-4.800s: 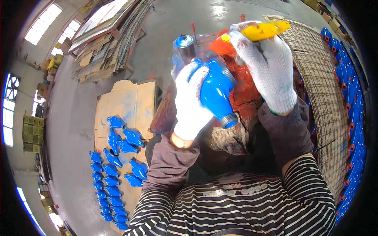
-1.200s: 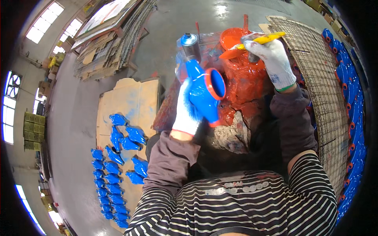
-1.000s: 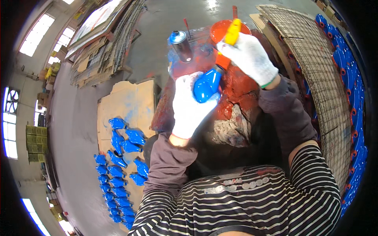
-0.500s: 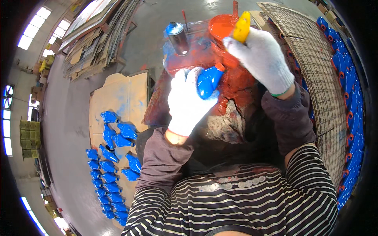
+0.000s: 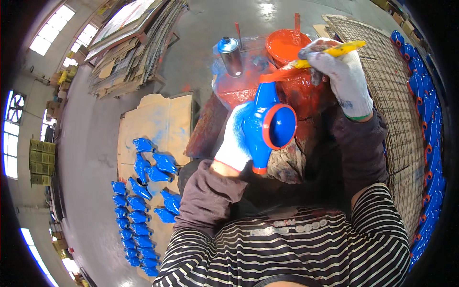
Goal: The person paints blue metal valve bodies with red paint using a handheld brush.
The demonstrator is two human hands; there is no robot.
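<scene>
My left hand (image 5: 235, 138), in a white glove, grips a glossy blue valve body (image 5: 257, 129) from its left side. The round opening of the valve body faces up and right and has a red rim; its lower end is red too. In my gloved right hand (image 5: 337, 71) is a paintbrush (image 5: 344, 49) with a yellow handle, pinched between thumb and fingers. Its red-coated bristles lie against the upper end of the valve body. Just behind the brush stands a bucket of red paint (image 5: 285, 45) with a red stick in it.
A spray can (image 5: 230, 57) with a blue top stands left of the bucket on the paint-smeared stand. A stained rag (image 5: 287, 166) lies below the valve body. Several blue castings (image 5: 138, 203) sit on cardboard and floor at left; red-rimmed ones (image 5: 420, 91) line the right beside a wire mesh (image 5: 392, 95).
My left hand has turned the valve body so its large red-rimmed opening shows. My right hand has tipped the brush over and brought its bristles to the upper end.
</scene>
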